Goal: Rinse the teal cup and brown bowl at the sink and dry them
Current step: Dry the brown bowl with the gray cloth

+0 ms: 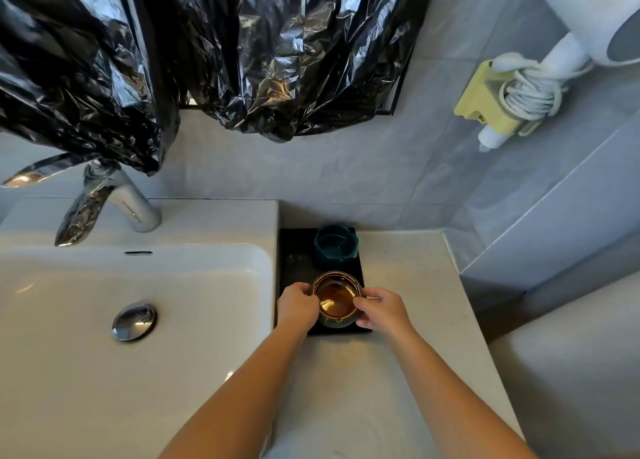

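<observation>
Now Both Hands Hold the Brown Bowl

Both hands close on the brown bowl (336,299): the left hand (298,306) curls its fingers round the left rim, the right hand (382,311) round the right. Between them the bowl sits at the near end of a black tray (294,261). Just beyond the fingertips, on the same tray, stands the teal cup (335,247). Left of the left hand lies the white sink (242,278).

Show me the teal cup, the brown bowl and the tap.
teal cup (335,248): head view, on its inner floor.
brown bowl (336,300): head view, on its shiny inside.
tap (139,208): head view, on its chrome upright body.
</observation>
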`<state>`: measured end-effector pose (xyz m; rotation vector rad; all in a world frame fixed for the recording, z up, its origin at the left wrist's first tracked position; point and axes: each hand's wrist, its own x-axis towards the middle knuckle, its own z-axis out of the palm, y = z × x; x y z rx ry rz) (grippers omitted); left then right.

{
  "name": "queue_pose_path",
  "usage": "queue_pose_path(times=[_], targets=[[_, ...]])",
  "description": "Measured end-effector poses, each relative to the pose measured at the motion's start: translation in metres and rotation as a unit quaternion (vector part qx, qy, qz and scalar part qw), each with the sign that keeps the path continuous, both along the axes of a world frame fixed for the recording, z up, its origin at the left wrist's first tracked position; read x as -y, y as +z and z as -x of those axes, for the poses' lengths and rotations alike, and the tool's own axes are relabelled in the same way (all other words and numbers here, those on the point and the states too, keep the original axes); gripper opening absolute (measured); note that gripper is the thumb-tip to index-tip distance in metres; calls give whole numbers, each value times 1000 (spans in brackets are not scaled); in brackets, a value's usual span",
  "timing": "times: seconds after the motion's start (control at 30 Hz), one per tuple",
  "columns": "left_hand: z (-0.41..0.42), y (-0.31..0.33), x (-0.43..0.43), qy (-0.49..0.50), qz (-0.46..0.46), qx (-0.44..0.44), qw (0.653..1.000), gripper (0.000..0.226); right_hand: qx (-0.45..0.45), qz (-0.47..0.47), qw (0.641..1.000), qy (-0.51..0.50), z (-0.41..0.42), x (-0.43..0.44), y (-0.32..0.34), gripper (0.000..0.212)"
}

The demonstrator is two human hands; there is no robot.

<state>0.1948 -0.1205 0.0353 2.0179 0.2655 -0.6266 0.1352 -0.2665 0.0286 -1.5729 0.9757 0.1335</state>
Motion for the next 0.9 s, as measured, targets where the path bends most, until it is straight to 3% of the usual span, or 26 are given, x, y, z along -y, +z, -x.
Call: queue_pose_path(times=[0.7, 0.9], targets=[[-15, -8, 11, -92, -149, -19, 984, 39, -50, 109, 991, 66, -15, -3, -34, 40], [-9, -5, 15, -198, -201, 75, 957, 68, -8, 168, 981, 100, -14, -4, -27, 42]])
